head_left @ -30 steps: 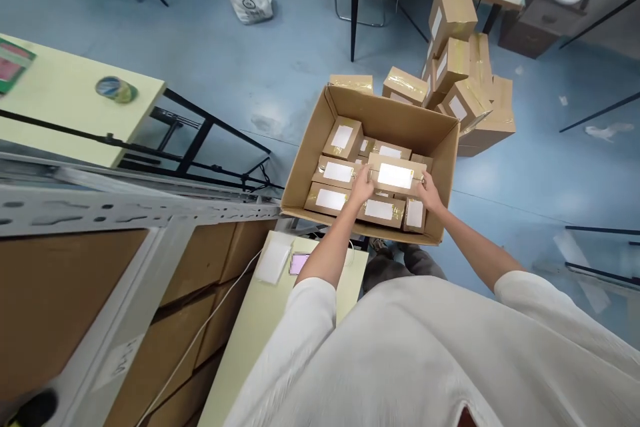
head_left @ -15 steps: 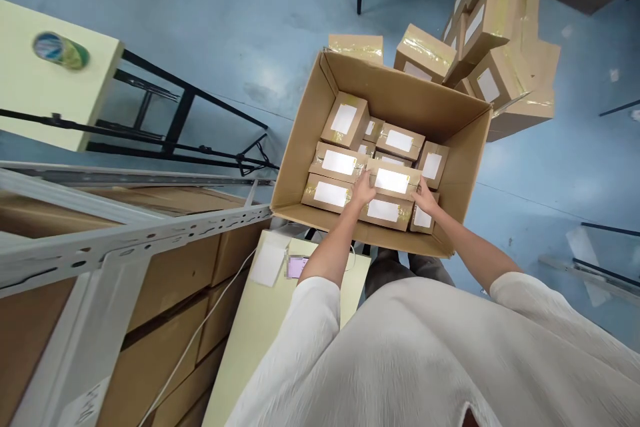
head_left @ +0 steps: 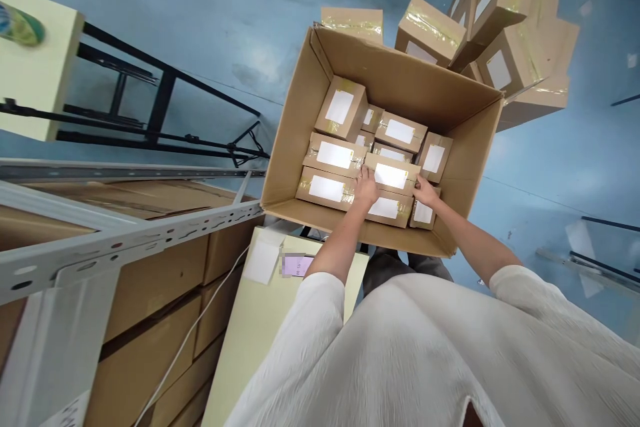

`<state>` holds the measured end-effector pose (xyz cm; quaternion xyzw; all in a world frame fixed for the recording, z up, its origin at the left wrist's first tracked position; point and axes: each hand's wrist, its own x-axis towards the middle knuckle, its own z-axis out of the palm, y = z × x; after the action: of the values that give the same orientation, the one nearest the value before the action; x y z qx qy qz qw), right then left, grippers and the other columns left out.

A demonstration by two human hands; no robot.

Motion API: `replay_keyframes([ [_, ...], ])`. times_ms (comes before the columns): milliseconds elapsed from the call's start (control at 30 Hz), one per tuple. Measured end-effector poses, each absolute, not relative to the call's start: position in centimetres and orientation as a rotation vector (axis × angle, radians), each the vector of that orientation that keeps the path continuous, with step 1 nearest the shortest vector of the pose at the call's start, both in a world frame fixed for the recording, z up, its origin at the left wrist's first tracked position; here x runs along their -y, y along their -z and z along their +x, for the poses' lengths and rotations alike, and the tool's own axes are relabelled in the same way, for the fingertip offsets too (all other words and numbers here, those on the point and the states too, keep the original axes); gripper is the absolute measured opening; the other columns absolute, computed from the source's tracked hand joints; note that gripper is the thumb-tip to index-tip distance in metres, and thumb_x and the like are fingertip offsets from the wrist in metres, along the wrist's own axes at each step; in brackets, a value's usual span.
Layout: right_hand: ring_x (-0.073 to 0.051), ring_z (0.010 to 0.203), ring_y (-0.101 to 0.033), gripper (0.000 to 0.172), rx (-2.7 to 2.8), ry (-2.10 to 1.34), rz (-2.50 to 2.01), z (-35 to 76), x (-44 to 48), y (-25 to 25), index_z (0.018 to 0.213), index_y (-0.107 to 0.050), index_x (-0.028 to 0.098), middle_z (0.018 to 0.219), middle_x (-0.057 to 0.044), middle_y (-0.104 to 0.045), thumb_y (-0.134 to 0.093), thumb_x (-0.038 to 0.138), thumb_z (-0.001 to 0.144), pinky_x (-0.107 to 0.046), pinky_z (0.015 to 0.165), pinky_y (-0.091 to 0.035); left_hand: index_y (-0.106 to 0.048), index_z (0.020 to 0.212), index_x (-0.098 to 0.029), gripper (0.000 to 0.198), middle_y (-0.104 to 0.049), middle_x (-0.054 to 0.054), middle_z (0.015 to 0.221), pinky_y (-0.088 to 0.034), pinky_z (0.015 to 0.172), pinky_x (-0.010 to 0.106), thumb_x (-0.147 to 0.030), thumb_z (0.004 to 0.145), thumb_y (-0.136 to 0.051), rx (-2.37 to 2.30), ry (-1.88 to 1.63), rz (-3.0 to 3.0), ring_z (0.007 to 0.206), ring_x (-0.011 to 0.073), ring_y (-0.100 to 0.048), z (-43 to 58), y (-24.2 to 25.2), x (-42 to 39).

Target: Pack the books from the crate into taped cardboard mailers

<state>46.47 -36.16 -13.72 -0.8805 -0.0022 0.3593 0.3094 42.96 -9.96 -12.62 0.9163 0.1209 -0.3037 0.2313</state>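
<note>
A large open carton [head_left: 400,70] holds several small brown boxes with white labels. Near its middle lies one small labelled box [head_left: 391,175], gripped at its two ends. My left hand [head_left: 367,185] has its fingers on the left end of that box. At the right end, my right hand [head_left: 426,191] pinches the corner. Below it is another labelled box [head_left: 390,207], partly covered by the gripped one. A taller box [head_left: 341,109] stands in the carton's far left corner.
More taped boxes [head_left: 515,60] are piled beyond the carton at the right. On the left are a metal rack [head_left: 130,240] with cartons and a folding frame [head_left: 160,100]. A pale table [head_left: 255,327] lies below left.
The gripped box sits slightly lower among the others, and my left fingers have spread onto its left end. The whole view has shifted a little, with the carton appearing larger.
</note>
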Motion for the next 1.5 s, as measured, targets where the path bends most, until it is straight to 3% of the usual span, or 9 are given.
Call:
replay_keyframes([
  [167,-0.037,0.13,-0.066,0.069,0.012,-0.986,-2.317,46.8,36.4,14.2,0.154,-0.06,0.018,0.15,-0.016,-0.068,-0.07,0.027,0.087,-0.05,0.117,-0.055,-0.036,0.173,-0.014,0.087,-0.027,0.022,0.185,-0.022,0.138,0.064,-0.022,0.091,-0.062,-0.244,0.829,2.371,0.171,0.043,-0.025,42.6,13.4,9.3],
  [267,-0.038,0.138,-0.062,0.06,0.098,-1.004,-2.33,46.9,36.6,14.3,0.145,-0.066,0.018,0.145,-0.016,-0.07,-0.07,0.028,0.086,-0.051,0.122,-0.05,-0.042,0.169,-0.014,0.081,-0.038,0.024,0.179,-0.026,0.136,0.064,-0.019,0.09,-0.06,-0.223,0.85,2.328,0.167,0.0425,-0.034,42.6,13.1,8.7],
  [533,-0.038,0.134,-0.065,0.05,0.223,-0.959,-2.383,46.2,36.0,10.5,0.136,-0.073,0.018,0.141,-0.016,-0.073,-0.069,0.025,0.087,-0.051,0.119,-0.053,-0.054,0.16,-0.019,0.067,-0.051,0.02,0.169,-0.038,0.131,0.057,-0.014,0.093,-0.056,-0.179,0.672,2.392,0.157,0.0397,-0.049,40.5,8.1,8.3],
  [767,-0.032,0.121,-0.073,0.049,0.326,-0.85,-2.352,45.4,34.3,3.5,0.138,-0.074,0.017,0.148,-0.017,-0.07,-0.062,0.025,0.091,-0.048,0.117,-0.055,-0.055,0.161,-0.018,0.061,-0.048,0.019,0.172,-0.039,0.132,0.054,-0.016,0.1,-0.051,-0.129,0.466,2.451,0.161,0.036,-0.044,37.7,1.8,8.4],
  [1000,-0.033,0.124,-0.074,0.045,0.524,-0.732,-2.244,45.0,33.6,-1.6,0.132,-0.077,0.02,0.144,-0.015,-0.073,-0.06,0.024,0.091,-0.047,0.112,-0.058,-0.055,0.161,-0.02,0.061,-0.051,0.016,0.171,-0.039,0.132,0.054,-0.015,0.1,-0.049,-0.254,0.236,2.502,0.158,0.0338,-0.047,33.2,-3.3,9.0],
  [1500,-0.031,0.118,-0.073,0.041,0.908,-0.758,-2.117,41.0,37.7,-3.4,0.124,-0.08,0.021,0.135,-0.014,-0.077,-0.058,0.024,0.089,-0.049,0.113,-0.057,-0.056,0.161,-0.021,0.057,-0.057,0.015,0.166,-0.042,0.131,0.051,-0.02,0.104,-0.052,-0.58,0.021,2.449,0.156,0.0321,-0.051,21.8,-5.6,19.5],
])
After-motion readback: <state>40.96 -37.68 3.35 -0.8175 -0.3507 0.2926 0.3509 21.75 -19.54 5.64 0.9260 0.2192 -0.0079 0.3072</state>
